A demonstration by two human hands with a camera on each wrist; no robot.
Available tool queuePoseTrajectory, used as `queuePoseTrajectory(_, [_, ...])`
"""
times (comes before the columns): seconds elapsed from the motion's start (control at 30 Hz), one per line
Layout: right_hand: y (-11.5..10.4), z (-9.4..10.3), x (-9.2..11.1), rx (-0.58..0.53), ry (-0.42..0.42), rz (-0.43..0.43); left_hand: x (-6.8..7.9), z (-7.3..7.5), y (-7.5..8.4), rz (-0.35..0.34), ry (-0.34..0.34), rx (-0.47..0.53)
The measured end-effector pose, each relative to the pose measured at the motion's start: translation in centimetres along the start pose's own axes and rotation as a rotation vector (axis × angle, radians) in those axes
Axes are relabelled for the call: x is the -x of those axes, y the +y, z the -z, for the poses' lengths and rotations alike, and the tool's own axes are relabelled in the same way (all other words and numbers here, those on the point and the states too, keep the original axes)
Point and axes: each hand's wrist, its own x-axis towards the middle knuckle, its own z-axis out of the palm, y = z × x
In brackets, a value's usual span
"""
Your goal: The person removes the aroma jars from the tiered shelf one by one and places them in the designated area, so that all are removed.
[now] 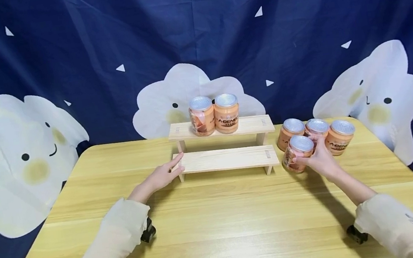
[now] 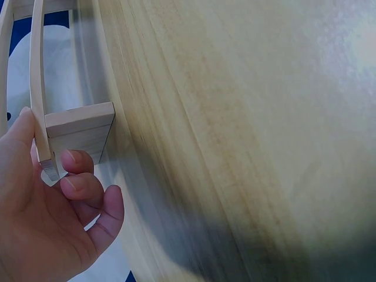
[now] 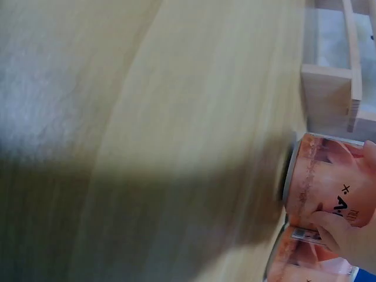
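Observation:
A two-tier wooden shelf point(image 1: 224, 159) stands at the back middle of the table. My left hand point(image 1: 161, 176) grips the left end of its lower board, with the thumb on one face and fingers on the other in the left wrist view. Two orange jars with silvery lids, a left jar point(image 1: 202, 118) and a right jar point(image 1: 227, 117), stand side by side on the upper board. To the right of the shelf, my right hand point(image 1: 323, 162) holds the front jar point(image 3: 326, 176) of a cluster around its side. That jar looks upright; its base contact is unclear.
Behind the held jar stand three more: a left one point(image 1: 286, 135), a middle one point(image 1: 317, 125) partly hidden by my hand, and a right one point(image 1: 338, 140). The wooden table point(image 1: 219, 219) ends at a dark blue curtain point(image 1: 91, 43) with printed clouds.

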Motion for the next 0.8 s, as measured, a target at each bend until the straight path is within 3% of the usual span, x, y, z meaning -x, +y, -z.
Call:
queuePoseTrajectory(0.17, [0.6,-0.4,-0.2,0.022,0.029,0.031,0.0,-0.2,0.0,0.003,-0.004,0.004])
queuePoseTrajectory(0.4, [0.5,-0.3,-0.5,0.012,0.001,0.052,0.1,0.1,0.3,0.010,-0.004,0.022])
queuePoseTrajectory(0.6, [-0.2,0.1,-0.7,0.092,0.085,0.221,0.0,0.0,0.0,-0.001,-0.005,0.032])
queuePoseTrajectory(0.8, [-2.6,-0.1,-1.1,0.133,0.154,0.354,0.1,0.0,0.1,-0.003,-0.007,0.032])
